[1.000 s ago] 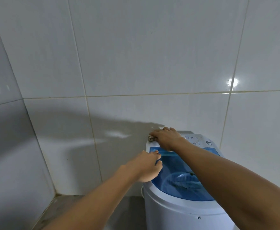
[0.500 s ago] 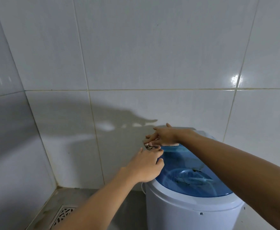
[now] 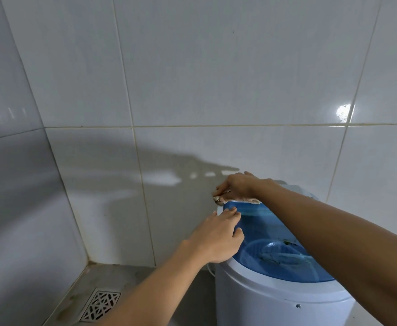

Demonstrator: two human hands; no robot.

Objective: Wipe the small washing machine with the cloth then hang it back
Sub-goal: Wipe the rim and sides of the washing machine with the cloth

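Tiled corner: right hand [image 3: 236, 187] pinches cloth [image 3: 221, 198].

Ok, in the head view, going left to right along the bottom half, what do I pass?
floor drain → left hand → cloth under the right hand → blue lid of the washing machine.
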